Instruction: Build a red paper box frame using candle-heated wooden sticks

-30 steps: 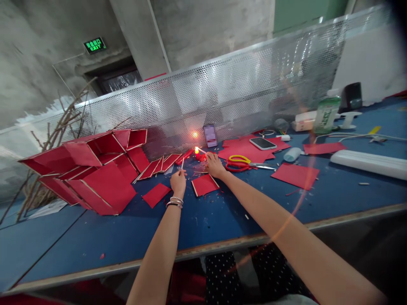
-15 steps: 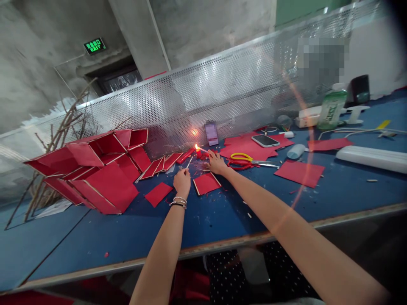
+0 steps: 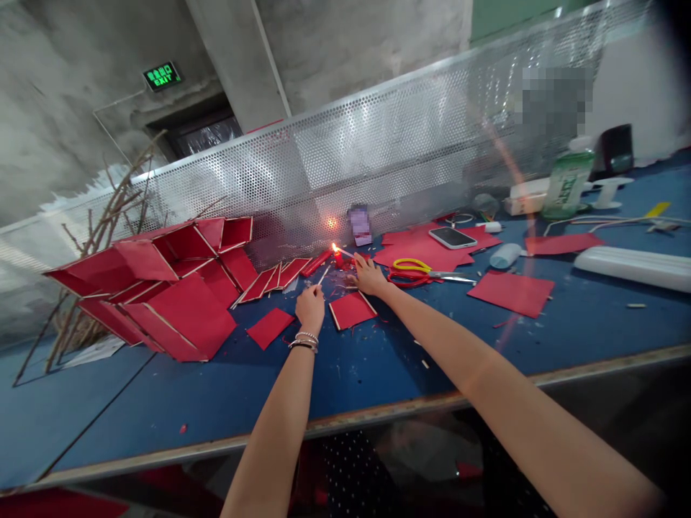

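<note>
My left hand is closed on a thin pale stick, which points up toward a small red candle. A flame burns at the candle's top. My right hand, just right of the candle, pinches a white stick whose far end reaches the flame. Below the hands lies a red square with pale strips along its edges. Left of my left hand is a plain red sheet. Red-and-yellow-handled scissors lie beside my right wrist.
A red panelled structure with pale edges stands at the left, before bundled twigs. Joined red panels lie behind my left hand. A phone rests on red sheets; another phone leans on the perforated screen. A green-labelled bottle stands right.
The view has shifted very slightly. Both hands keep nearly the same place, and the white stick's end stays at the flame.
</note>
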A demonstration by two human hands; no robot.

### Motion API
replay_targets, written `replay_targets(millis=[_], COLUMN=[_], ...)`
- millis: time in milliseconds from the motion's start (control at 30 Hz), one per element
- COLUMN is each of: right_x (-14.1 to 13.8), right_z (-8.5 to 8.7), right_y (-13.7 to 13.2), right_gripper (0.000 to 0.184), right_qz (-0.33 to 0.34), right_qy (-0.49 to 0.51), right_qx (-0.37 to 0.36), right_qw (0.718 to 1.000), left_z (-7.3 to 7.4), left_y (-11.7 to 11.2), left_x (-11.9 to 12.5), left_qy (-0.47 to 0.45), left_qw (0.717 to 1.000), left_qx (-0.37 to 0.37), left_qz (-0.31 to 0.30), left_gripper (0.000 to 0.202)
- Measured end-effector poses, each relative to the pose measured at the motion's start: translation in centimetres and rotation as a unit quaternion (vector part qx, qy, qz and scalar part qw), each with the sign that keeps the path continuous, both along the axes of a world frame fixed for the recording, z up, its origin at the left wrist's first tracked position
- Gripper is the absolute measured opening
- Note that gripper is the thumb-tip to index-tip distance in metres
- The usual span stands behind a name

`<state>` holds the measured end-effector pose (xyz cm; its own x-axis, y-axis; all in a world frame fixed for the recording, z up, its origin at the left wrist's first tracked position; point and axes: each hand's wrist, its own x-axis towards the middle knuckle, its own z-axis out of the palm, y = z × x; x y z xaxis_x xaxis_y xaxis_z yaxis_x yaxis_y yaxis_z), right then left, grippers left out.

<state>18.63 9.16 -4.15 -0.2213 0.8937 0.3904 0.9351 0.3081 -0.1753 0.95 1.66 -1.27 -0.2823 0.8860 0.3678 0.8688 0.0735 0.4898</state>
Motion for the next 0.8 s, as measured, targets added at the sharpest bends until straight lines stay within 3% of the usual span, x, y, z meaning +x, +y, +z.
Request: replay_targets(millis=[800], right_x=[0.09], right_z=[0.4], right_y=[-0.3], right_gripper=[0.064], right_qz=[0.004], right_qy=[0.015], right_qx=[-0.018], right_qw=[1.0], left_z=[0.07], left_y=[-0.1], left_x=[0.06], left_qy=[0.011], left_qw=[1.0], left_qx=[-0.016], left_qz=[0.001], left_gripper=[0.034])
